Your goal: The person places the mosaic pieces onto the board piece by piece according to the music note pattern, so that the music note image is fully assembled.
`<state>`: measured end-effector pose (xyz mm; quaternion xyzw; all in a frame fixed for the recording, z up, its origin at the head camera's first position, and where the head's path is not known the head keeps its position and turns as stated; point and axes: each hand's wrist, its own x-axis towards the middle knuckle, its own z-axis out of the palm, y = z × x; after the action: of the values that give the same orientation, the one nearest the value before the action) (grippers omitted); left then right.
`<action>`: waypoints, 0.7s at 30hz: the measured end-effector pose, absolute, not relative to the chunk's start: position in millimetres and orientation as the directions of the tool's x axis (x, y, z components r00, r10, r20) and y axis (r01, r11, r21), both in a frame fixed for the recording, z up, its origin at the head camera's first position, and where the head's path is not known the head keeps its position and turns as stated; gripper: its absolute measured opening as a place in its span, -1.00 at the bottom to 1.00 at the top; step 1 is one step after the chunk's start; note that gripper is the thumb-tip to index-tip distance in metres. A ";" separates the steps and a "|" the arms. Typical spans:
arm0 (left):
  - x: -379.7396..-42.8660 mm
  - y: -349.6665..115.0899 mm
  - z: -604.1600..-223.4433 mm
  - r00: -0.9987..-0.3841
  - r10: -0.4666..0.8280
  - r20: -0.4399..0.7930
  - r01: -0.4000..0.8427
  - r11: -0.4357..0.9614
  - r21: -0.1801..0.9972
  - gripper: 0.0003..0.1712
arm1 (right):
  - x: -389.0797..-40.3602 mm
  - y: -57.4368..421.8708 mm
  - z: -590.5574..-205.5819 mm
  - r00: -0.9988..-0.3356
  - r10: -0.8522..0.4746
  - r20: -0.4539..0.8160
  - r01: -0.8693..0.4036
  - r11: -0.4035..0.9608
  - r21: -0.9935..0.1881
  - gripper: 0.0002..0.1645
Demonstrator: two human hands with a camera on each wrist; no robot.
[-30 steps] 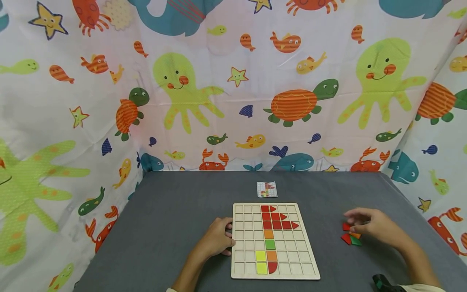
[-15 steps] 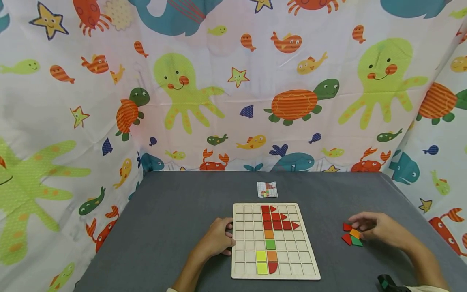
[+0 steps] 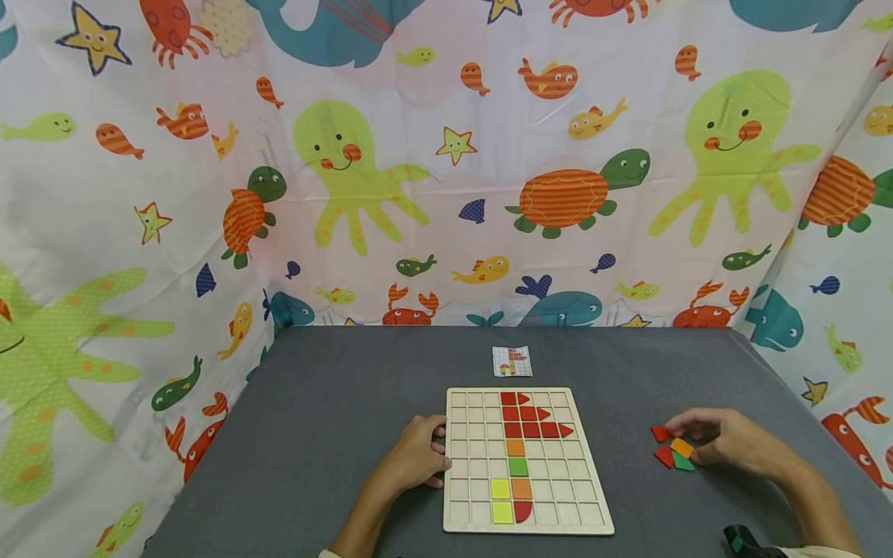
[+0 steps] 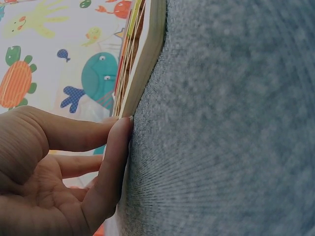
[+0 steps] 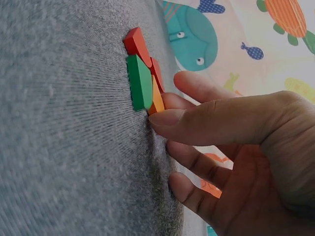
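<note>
My left hand (image 3: 416, 453) grips the left edge of a wooden grid board (image 3: 474, 465), thumb and forefinger pinching its rim in the left wrist view. Coloured tiles fill some squares: several red ones (image 3: 531, 430) at the top, orange (image 3: 515, 448), green (image 3: 518, 466) and yellow (image 3: 502, 512) below. To the right, my right hand (image 3: 732, 446) rests over a small group of loose tiles. Its thumb touches the orange tile (image 5: 156, 98); its forefinger reaches the far red tile (image 3: 659, 434). A green tile (image 5: 140, 82) and another red tile (image 5: 138, 45) lie beside them.
A small printed card (image 3: 512, 362) with a coloured grid pattern lies behind the board. Grey cloth (image 3: 335, 418) covers the table. A curtain with sea animals (image 3: 446, 170) hangs at the back and sides. Something black (image 3: 743, 539) sits at my right wrist.
My right hand has shifted slightly right and toward me, uncovering the orange tile. The far red tile has slid a little left, apart from the orange one. My left hand stays on the board.
</note>
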<state>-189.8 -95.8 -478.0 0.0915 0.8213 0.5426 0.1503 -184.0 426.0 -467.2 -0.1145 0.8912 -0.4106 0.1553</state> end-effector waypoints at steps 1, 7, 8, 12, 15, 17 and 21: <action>-189.9 -95.8 -478.0 -0.938 0.314 -0.148 -0.013 0.394 0.919 -0.16 | -183.9 425.9 -467.1 -0.926 -0.329 -0.185 -0.073 0.637 -0.768 -0.48; -189.6 -95.9 -477.4 -0.936 0.315 -0.157 -0.021 0.397 0.918 -0.16 | -183.1 426.6 -465.1 -0.940 -0.278 -0.198 -0.043 0.671 -0.740 -0.53; -189.5 -96.0 -477.1 -0.936 0.315 -0.159 -0.022 0.397 0.917 -0.15 | -183.1 427.0 -464.7 -0.942 -0.271 -0.200 -0.039 0.678 -0.734 -0.54; -189.2 -96.1 -476.5 -0.935 0.315 -0.162 -0.024 0.400 0.916 -0.15 | -183.6 429.0 -464.1 -0.944 -0.254 -0.213 -0.025 0.694 -0.719 -0.55; -188.9 -95.9 -476.1 -0.935 0.317 -0.159 -0.021 0.399 0.917 -0.15 | -183.7 430.0 -464.8 -0.944 -0.244 -0.222 -0.019 0.712 -0.702 -0.56; -188.6 -95.9 -475.5 -0.935 0.319 -0.157 -0.019 0.396 0.918 -0.15 | -183.7 429.9 -465.2 -0.946 -0.233 -0.224 -0.019 0.732 -0.682 -0.58; -187.9 -95.7 -474.5 -0.934 0.321 -0.156 -0.019 0.392 0.920 -0.14 | -183.6 427.4 -465.1 -0.954 -0.190 -0.233 0.003 0.767 -0.641 -0.62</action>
<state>-187.9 -95.7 -474.5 0.0919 0.8195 0.5436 0.1564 -183.6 427.4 -465.1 -0.0502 0.9290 -0.3374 0.1434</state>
